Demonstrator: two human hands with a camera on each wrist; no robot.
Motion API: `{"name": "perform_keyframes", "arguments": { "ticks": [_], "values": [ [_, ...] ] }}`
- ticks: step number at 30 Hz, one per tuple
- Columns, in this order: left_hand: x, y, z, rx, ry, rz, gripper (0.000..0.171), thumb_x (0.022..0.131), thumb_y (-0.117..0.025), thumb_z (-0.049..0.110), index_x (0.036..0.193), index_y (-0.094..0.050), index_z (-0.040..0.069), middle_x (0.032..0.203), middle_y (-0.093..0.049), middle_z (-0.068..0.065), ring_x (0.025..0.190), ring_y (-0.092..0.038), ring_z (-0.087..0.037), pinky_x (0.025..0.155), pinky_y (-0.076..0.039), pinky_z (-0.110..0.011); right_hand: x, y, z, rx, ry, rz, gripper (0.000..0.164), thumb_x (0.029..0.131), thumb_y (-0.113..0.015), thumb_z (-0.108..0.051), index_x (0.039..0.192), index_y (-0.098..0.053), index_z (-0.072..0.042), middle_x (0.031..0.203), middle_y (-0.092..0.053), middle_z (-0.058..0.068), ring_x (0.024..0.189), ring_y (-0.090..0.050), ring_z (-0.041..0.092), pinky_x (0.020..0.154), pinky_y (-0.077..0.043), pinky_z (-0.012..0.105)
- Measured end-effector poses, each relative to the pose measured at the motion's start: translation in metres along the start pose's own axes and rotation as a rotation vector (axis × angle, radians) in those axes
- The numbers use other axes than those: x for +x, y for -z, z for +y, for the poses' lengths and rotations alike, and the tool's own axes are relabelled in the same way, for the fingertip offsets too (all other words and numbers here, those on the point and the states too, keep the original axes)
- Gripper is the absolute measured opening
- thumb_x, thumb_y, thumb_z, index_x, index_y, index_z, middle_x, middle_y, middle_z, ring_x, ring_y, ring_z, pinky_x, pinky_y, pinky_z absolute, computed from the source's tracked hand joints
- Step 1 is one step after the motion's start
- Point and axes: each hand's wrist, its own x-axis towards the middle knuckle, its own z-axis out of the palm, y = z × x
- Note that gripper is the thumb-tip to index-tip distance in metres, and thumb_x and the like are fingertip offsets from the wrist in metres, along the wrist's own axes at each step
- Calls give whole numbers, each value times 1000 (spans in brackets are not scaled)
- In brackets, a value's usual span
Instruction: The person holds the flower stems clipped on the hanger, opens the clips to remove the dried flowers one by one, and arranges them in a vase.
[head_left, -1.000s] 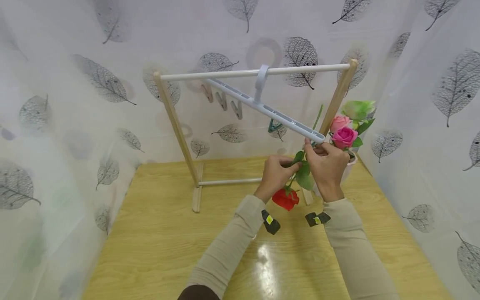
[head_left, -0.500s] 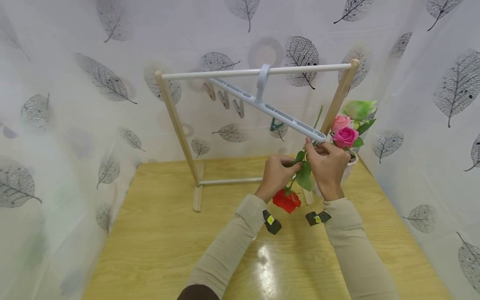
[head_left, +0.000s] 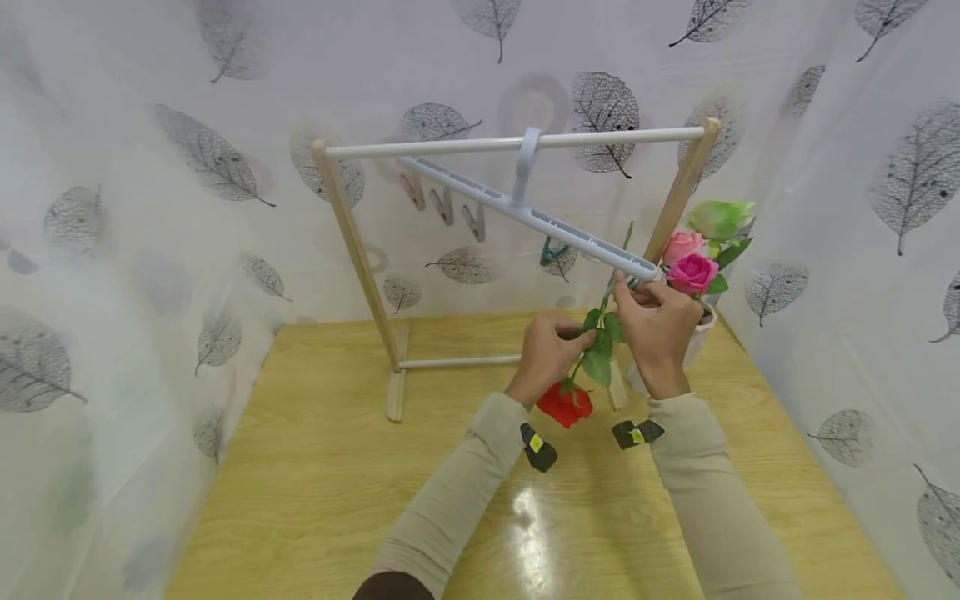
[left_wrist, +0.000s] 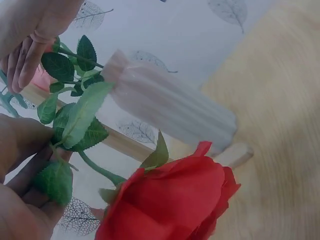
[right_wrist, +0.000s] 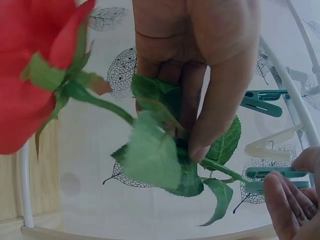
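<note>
An artificial red rose [head_left: 566, 406] hangs head down, its leafy green stem running up toward one end of the pale grey clip hanger [head_left: 570, 233]. My left hand [head_left: 546, 354] pinches that stem between thumb and fingers, among the leaves. At the hanger's near right end, my right hand [head_left: 660, 329] grips a teal clothespin [right_wrist: 272, 172]. In the right wrist view the stem reaches the clothespin's jaws; whether it is clamped I cannot tell. The stem's tip sticks up behind the hanger.
The hanger hooks over the white bar of a wooden-legged rack [head_left: 420, 150]. More clothespins [head_left: 442, 207] hang along it. At right, beside the rack leg, a pale vase [left_wrist: 170, 105] holds pink roses [head_left: 692, 273] and a light green flower [head_left: 720, 218]. A leaf-printed curtain surrounds the wooden table [head_left: 315, 483].
The rose and my left hand have shifted slightly left, and the stem's tip has moved a little left and down. The hanger's right end has swung slightly right with my right hand.
</note>
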Motion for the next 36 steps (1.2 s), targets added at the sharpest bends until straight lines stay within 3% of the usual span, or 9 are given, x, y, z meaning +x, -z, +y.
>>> {"name": "perform_keyframes", "arguments": {
  "ticks": [4, 13, 22, 28, 36],
  "values": [
    [-2, 1, -1, -6, 15, -11, 12, 91, -79, 15, 90, -81, 4, 84, -77, -4, 67, -66, -2, 64, -54, -18, 1, 0, 1, 9, -21, -18, 34, 89, -77, -21, 71, -75, 8, 63, -70, 19, 53, -49, -20, 51, -38, 2],
    [-13, 14, -10, -6, 51, -39, 15, 91, -78, 17, 99, -81, 5, 92, -78, -3, 77, -69, -4, 71, -57, -21, -3, 0, 1, 15, -50, -59, 36, 86, -81, -25, 81, -76, 10, 68, -71, 20, 56, -51, -18, 53, -42, 2],
    [-28, 43, -29, -46, 100, -95, 19, 93, -76, 20, 104, -79, 4, 95, -77, -2, 85, -71, -9, 79, -59, -27, -4, 3, 3, 4, -104, -102, 40, 85, -83, -30, 86, -75, 9, 76, -73, 19, 59, -53, -18, 55, -44, 3],
    [-39, 66, -38, -35, 138, -110, 20, 93, -76, 21, 103, -79, 4, 95, -77, -3, 88, -70, -13, 81, -59, -32, -7, 7, 3, 9, -122, -129, 41, 85, -82, -33, 87, -77, 7, 76, -74, 18, 60, -54, -19, 57, -45, 5],
    [-51, 84, -49, -2, 158, -162, 17, 95, -74, 17, 105, -77, 4, 96, -76, -2, 88, -70, -15, 81, -58, -30, -15, 10, -1, 10, -107, -170, 37, 88, -80, -32, 90, -78, 5, 77, -74, 18, 62, -53, -21, 60, -45, 4]
  ]
}}
